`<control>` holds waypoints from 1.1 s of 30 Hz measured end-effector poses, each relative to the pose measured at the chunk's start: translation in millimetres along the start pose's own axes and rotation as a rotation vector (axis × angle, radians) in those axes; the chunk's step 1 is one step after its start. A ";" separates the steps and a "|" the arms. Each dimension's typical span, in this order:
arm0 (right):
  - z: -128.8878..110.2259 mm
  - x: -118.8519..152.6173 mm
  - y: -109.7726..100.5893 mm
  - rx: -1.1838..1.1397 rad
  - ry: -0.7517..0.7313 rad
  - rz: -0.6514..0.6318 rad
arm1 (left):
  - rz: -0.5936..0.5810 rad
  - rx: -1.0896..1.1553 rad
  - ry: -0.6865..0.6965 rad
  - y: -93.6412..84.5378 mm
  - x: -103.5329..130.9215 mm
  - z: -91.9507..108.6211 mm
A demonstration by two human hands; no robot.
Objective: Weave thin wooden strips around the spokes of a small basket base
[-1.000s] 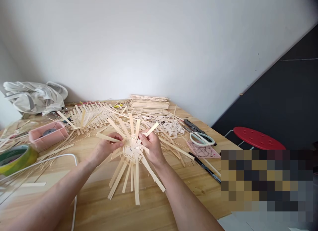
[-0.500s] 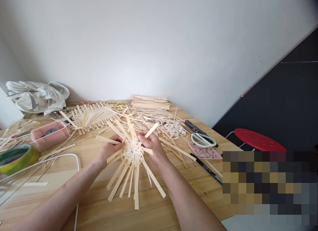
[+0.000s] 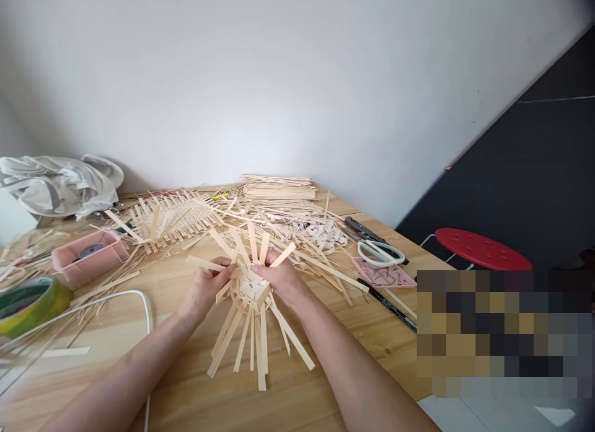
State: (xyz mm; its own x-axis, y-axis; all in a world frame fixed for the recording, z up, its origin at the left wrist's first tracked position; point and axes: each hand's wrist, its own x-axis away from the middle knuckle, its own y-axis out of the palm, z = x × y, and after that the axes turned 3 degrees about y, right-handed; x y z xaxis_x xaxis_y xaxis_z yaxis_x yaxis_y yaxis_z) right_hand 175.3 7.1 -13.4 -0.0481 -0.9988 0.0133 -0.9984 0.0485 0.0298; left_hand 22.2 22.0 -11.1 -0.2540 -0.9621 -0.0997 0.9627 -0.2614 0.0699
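Note:
A small woven basket base (image 3: pixel 253 289) of pale bamboo strips is held up over the wooden table, its loose strip ends fanning out all around. My left hand (image 3: pixel 211 283) pinches its left rim between thumb and fingers. On the upper right rim, my right hand (image 3: pixel 279 277) is closed with the thumb lying on the weave; its fingertips are partly hidden behind the strips. Several long ends (image 3: pixel 261 351) point down toward me, and others stand up between the two hands.
Behind lie a woven strip mat (image 3: pixel 181 218), a strip stack (image 3: pixel 279 189) and loose scraps. At right are white-handled scissors (image 3: pixel 381 253), a black pen (image 3: pixel 388 305) and a red stool (image 3: pixel 483 247). At left are a pink box (image 3: pixel 90 258), a tape roll (image 3: pixel 32 305) and a white cable (image 3: pixel 147 320).
The basket base has tilted and shifted slightly right, showing more of its centre. My right thumb has moved inward across the weave. The whole view has shifted a little.

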 end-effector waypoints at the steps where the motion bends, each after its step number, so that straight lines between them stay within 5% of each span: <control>1: -1.0 0.8 0.3 0.014 -0.008 -0.019 | -0.004 -0.009 0.009 0.4 0.0 -0.9; 13: -19.7 14.6 2.0 -0.119 0.000 -0.238 | 0.018 0.002 0.040 6.2 7.5 8.7; 33: -15.1 10.3 1.3 -0.271 0.105 -0.188 | 0.051 -0.036 0.002 2.0 1.4 0.9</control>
State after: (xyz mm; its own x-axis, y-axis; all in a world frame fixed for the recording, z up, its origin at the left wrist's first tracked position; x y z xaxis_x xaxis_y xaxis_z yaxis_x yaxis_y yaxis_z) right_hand 174.0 -3.0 1.8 0.1530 -0.9846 0.0845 -0.9445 -0.1205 0.3057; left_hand 23.6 20.1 -10.3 -0.2044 -0.9739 -0.0989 0.9771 -0.2091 0.0388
